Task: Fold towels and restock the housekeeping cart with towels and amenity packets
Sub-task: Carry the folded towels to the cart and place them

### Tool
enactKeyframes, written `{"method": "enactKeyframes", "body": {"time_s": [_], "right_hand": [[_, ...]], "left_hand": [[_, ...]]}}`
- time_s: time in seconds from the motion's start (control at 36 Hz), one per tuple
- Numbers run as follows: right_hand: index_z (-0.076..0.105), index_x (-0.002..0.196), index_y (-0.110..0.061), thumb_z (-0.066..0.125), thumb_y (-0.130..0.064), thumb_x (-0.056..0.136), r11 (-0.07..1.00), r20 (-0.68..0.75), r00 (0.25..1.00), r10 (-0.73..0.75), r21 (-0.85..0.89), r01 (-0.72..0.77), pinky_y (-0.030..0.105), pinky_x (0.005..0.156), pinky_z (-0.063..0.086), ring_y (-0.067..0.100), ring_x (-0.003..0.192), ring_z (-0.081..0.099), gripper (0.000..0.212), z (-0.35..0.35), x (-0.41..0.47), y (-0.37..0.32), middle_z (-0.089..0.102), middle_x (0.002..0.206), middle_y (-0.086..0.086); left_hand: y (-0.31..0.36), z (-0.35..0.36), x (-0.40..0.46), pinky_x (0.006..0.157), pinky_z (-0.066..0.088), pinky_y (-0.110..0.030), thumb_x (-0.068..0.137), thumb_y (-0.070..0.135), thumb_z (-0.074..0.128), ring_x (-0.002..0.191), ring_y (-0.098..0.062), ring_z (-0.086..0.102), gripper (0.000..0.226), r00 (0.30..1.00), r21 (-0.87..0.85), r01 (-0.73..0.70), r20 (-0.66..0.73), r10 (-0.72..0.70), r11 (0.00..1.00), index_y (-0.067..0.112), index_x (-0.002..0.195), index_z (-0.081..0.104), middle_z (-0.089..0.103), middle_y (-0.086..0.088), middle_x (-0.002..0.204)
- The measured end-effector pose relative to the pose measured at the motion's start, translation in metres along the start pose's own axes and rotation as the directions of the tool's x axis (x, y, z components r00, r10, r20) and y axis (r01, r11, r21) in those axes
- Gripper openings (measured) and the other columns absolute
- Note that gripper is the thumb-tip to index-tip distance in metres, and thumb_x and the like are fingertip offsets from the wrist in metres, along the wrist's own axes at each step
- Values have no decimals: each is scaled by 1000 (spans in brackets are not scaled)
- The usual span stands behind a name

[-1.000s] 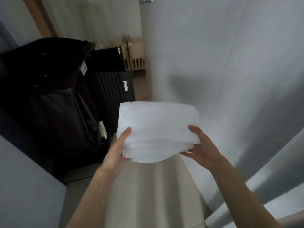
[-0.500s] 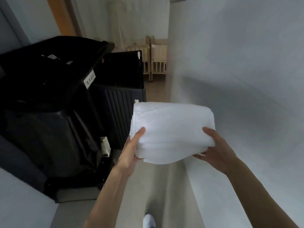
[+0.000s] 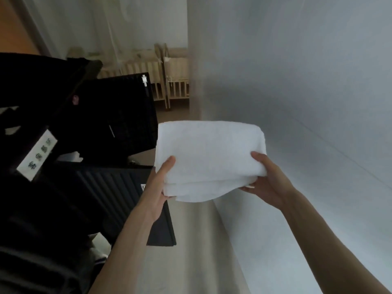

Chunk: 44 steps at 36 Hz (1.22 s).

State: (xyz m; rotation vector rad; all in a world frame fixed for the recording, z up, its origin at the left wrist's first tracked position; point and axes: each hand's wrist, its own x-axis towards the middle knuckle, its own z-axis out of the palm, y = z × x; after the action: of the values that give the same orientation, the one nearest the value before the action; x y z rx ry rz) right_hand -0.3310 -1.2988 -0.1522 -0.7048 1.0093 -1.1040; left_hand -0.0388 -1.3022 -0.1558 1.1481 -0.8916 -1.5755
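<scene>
Along the right, a pale wall (image 3: 307, 81). Dark housekeeping cart (image 3: 53, 145) fills the left, white label (image 3: 37, 154) on its edge. Between them, folded white towels (image 3: 210, 158) held in the air: left hand (image 3: 158, 194) grips the near-left corner, right hand (image 3: 268, 181) grips the right edge, thumbs on top. Wooden cribs (image 3: 169, 81) beyond.

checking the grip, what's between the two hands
Only the folded white towels: the left hand grips one end and the right hand the other, thumbs on top, in the head view.
</scene>
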Motion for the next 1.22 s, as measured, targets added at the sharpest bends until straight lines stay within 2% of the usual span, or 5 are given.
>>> {"method": "enactKeyframes", "body": {"time_s": [0.17, 0.47, 0.92, 1.03, 1.22], "right_hand": [[58, 132, -26, 72, -47, 79, 999, 70, 997, 41, 10, -42, 42, 80, 57, 27, 111, 68, 59, -9, 113, -18, 68, 128, 6], [64, 124, -26, 73, -41, 76, 984, 144, 974, 177, -2, -178, 46, 93, 49, 27, 109, 66, 51, 10, 303, -78, 69, 125, 6], [60, 129, -27, 90, -49, 52, 912, 239, 888, 393, -225, -343, 43, 81, 57, 26, 108, 70, 85, 81, 527, -68, 71, 122, 3], [59, 132, -23, 90, -46, 53, 895, 249, 871, 424, -258, -363, 52, 100, 49, 30, 115, 66, 87, 123, 584, -63, 69, 125, 6], [54, 137, -23, 71, -50, 78, 849, 361, 787, 500, -384, -364, 47, 93, 51, 32, 120, 62, 68, 195, 660, -44, 66, 130, 8]], "left_hand": [[10, -1, 90, 89, 56, -41, 73, 58, 79, 110, -14, 70, 65, 992, -47, -13, -122, 7, 999, 33, 130, 61, 72, 8, 122], [56, 8, 220, 70, 61, -30, 87, 49, 68, 108, -14, 70, 50, 950, -57, -136, -291, 114, 989, 30, 133, 61, 72, 5, 122], [52, -75, 366, 97, 53, -49, 82, 57, 71, 118, -21, 65, 58, 814, -191, -155, -581, 16, 969, 34, 134, 59, 70, 6, 126], [62, -111, 404, 99, 52, -50, 76, 60, 77, 116, -18, 66, 61, 756, -252, -171, -653, -38, 952, 37, 130, 61, 69, 9, 125], [86, -175, 436, 94, 56, -45, 74, 59, 79, 110, -17, 69, 66, 686, -274, -224, -726, -49, 935, 34, 132, 58, 70, 7, 124]]}}
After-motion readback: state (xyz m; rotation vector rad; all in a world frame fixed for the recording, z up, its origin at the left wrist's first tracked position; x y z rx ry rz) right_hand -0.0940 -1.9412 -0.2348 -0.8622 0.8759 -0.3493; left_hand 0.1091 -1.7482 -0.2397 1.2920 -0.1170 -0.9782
